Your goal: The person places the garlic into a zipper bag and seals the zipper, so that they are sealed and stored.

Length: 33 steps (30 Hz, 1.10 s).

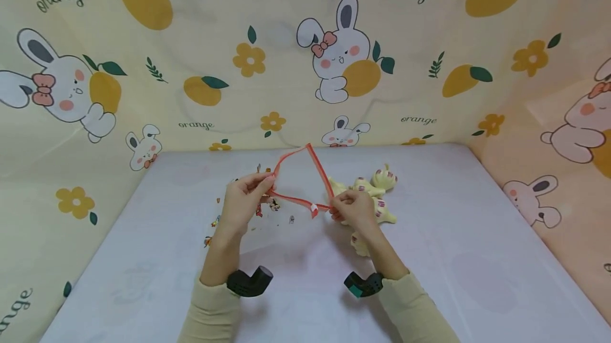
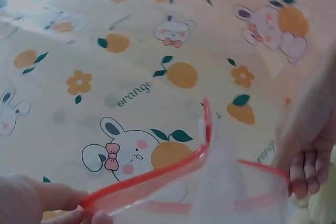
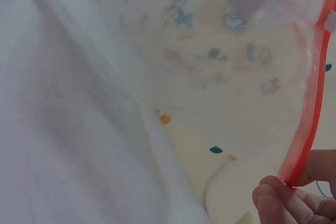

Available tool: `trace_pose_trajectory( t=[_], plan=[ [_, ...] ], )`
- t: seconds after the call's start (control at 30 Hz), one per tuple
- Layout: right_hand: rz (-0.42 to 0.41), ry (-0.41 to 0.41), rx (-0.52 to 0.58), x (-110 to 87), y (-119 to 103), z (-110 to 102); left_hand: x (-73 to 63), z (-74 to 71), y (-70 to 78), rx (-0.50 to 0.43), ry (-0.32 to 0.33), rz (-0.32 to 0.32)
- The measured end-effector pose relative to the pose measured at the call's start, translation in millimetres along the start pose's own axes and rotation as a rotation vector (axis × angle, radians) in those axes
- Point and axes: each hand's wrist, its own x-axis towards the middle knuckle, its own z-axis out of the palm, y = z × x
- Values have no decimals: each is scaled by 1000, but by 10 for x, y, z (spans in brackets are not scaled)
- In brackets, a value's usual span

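A translucent zip bag with a red rim (image 1: 321,167) is held up over the table, its mouth spread wide. My left hand (image 1: 242,197) pinches the left side of the rim between thumb and fingers. The right hand (image 1: 357,210) pinches the opposite side, close to a small white slider (image 1: 314,208). In the left wrist view the red strip (image 2: 142,179) runs from the left fingers (image 2: 60,198) toward the other hand. Clear film (image 3: 94,103) fills much of the right wrist view, with a hand gripping the red edge (image 3: 313,98) at the right. Whether anything is inside cannot be told.
Several cream-coloured toys (image 1: 384,178) lie behind and beside my right hand. Small colourful pieces (image 1: 274,205), like stickers, are scattered around my left hand. A printed cloth (image 1: 286,94) rises behind the white table (image 1: 296,290). Each wrist wears a black camera (image 1: 250,282).
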Motion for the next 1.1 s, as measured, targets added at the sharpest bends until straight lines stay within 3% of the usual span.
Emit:
trace_pose_trajectory(
  t=[0.13, 0.2, 0.37, 0.63, 0.87, 1.1],
  plan=[
    [-14, -3, 14, 4, 1, -8, 55, -21, -30, -170, -31, -44],
    [-29, -4, 16, -3, 3, -10, 73, -4, -57, -199, -49, -37],
    [-75, -54, 15, 1, 26, -28, 93, 51, -129, -166, -43, -20],
    [-194, -125, -79, 44, 50, -202, 112, 96, -154, -159, -14, 11],
    [-348, -154, -198, 35, 75, -487, 114, 96, -169, -186, -3, 5],
    [-434, -149, -295, 90, 177, -867, 116, 76, -149, -164, -9, -4]
  ],
)
